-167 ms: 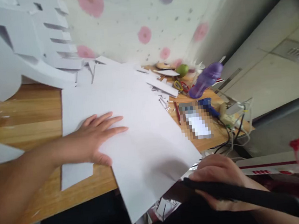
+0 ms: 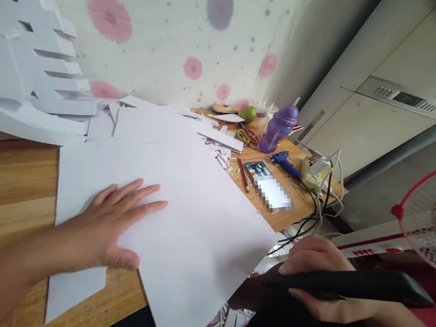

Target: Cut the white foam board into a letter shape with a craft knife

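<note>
My left hand [image 2: 118,224] lies flat on a large white sheet of card [image 2: 190,197], fingers spread and thumb near its front left edge. The card's right part juts past the table's front edge. Just off its right corner, my right hand [image 2: 320,264] is closed around a long black handle that looks like a utility knife [image 2: 361,286]; no blade can be made out. Another piece of white card [image 2: 76,290] shows under my left wrist.
On the wooden table [image 2: 10,173] are a white cut-out structure [image 2: 11,65], scraps [image 2: 219,137], scissors [image 2: 247,137], a purple bottle [image 2: 279,126], a red pencil [image 2: 243,174], a phone [image 2: 259,169] and a blue glue gun [image 2: 286,164] with cables. A pink fan [image 2: 435,225] stands right.
The view has swung right, so the table and card sit farther left in it. My right hand and the black utility knife are a little farther from the card's corner. My left hand stays flat.
</note>
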{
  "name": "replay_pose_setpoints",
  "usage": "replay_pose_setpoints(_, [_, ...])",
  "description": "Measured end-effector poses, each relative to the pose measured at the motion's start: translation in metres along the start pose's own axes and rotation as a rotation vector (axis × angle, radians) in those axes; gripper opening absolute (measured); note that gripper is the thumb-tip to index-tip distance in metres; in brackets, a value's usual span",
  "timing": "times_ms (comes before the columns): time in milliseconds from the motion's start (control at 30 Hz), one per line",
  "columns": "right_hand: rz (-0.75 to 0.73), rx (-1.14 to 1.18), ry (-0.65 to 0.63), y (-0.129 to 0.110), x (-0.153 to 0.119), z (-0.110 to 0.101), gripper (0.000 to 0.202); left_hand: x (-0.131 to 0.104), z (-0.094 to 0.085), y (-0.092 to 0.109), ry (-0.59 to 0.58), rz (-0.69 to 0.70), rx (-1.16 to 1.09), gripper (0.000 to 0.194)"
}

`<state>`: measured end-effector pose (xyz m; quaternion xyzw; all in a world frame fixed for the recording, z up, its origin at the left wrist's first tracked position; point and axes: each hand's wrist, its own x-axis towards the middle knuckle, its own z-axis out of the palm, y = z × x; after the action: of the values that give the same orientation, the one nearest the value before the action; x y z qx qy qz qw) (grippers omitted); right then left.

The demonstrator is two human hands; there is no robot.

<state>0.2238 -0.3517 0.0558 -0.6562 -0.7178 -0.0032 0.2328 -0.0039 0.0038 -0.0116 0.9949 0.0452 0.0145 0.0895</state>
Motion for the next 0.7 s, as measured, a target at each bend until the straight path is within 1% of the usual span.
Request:
replay_pose_setpoints(67, [0.006,0.025,0.067,0.007,-0.004,0.0,0.014,-0.001,0.001,-0.001,0.032,0.005,-0.038,0.094])
replay_pose_setpoints(167, [-0.07,-0.035,0.084,0.012,0.002,0.004,0.028,-0.002,0.003,-0.003,0.07,0.0,-0.068,0.093])
replay_pose_setpoints(300, [-0.252,-0.227,0.031,0.011,0.025,0.01,0.025,-0.001,0.01,-0.002,0.171,-0.025,-0.094,0.096])
replay_pose_setpoints(400, [-0.352,-0.317,0.065,0.014,0.043,0.017,0.023,0.0,0.015,-0.002,0.211,-0.037,-0.115,0.098])
replay_pose_setpoints(533, [-0.417,-0.419,0.131,0.027,0.062,0.03,0.016,-0.001,0.017,-0.008,0.196,-0.023,-0.084,0.102])
replay_pose_setpoints(633, [-0.406,-0.455,0.133,0.037,0.072,0.041,0.015,-0.002,0.016,-0.01,0.183,-0.018,-0.054,0.104])
replay_pose_setpoints(700, [-0.385,-0.46,0.131,0.041,0.076,0.046,0.017,-0.002,0.015,-0.009,0.157,-0.019,-0.05,0.102])
